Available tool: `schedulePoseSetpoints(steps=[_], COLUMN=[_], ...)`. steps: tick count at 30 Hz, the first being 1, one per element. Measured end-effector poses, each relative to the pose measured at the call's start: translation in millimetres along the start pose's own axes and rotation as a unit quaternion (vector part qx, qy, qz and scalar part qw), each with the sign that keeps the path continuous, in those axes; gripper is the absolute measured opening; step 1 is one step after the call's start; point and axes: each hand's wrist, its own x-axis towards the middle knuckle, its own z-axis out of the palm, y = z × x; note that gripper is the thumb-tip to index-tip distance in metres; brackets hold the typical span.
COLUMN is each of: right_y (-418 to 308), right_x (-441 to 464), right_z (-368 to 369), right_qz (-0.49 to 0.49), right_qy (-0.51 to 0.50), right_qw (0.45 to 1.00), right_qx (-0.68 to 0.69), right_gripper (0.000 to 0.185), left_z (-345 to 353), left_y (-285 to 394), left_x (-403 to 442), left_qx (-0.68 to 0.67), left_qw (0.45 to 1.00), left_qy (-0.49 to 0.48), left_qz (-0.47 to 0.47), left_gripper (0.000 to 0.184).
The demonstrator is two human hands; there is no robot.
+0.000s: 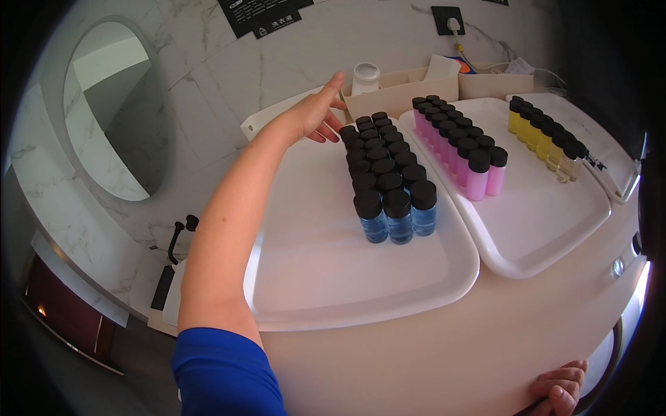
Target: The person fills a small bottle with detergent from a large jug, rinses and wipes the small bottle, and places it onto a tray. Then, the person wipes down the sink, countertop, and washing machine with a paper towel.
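Note:
My left hand [313, 116] is at the back left of the nearest white tray [333, 298], fingers apart and holding nothing. Its fingertips are close to the back end of several rows of black-capped bottles with blue liquid [399, 225]; I cannot tell whether they touch. The bottles stand upright and packed together. My right hand [560, 388] is low at the bottom right, by the counter's edge, with its fingers curled. A dark thing shows beside it, but what it grips is too hidden to name.
A second white tray [531, 260] holds black-capped pink bottles [477, 182] and yellow ones [534, 135], with some paler bottles [565, 168]. Behind stand a cream bin [406, 93] and a clear cup [365, 80]. An oval mirror [114, 111] and a plugged-in cable [454, 28] are on the wall.

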Motion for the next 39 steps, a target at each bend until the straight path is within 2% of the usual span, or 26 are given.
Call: schedulePoseSetpoints(steps=[4,13,22,24,28,30,33,39], right_y=[-2.2,-3.0,-3.5,-3.1,-3.2,-2.4,-2.1,-1.4], right_x=[-0.3,-1.0,-2.7,-2.7,-3.0,-3.4,-3.6,0.2], right_z=[0.2,0.3,-0.9,-0.4,-0.4,-0.4,0.7,2.5], right_qz=[-0.002,0.001,0.005,0.006,0.009,0.009,0.014,0.023], right_qy=[0.003,0.004,0.009,0.01,0.013,0.016,0.019,0.018], right_qw=[1.0,1.0,1.0,1.0,1.0,1.0,1.0,1.0], right_qx=[0.002,0.002,-0.002,-0.003,-0.005,-0.006,-0.006,-0.005], right_gripper=[0.015,0.015,0.015,0.015,0.015,0.015,0.015,0.015], left_z=[9.5,16.7,24.6,27.5,29.7,33.0,32.5,42.1], left_y=[-1.1,-13.2,-9.2,-3.0,-3.4,4.3,1.0,-0.8], left_x=[-1.3,15.7,7.8,4.9,40.9,43.2,55.0,51.8], left_qx=[-0.023,-0.087,-0.098,-0.021,0.044,-0.021,-0.026,-0.08], left_qw=[1.0,0.996,0.995,1.0,0.997,0.999,0.998,0.994], left_qy=[0.018,-0.017,-0.017,0.011,0.041,-0.002,-0.027,0.004], left_qz=[0.006,0.022,-0.009,0.006,0.046,0.035,0.046,0.069], left_gripper=[0.109,0.111,0.11,0.11,0.109,0.105,0.099,0.094])
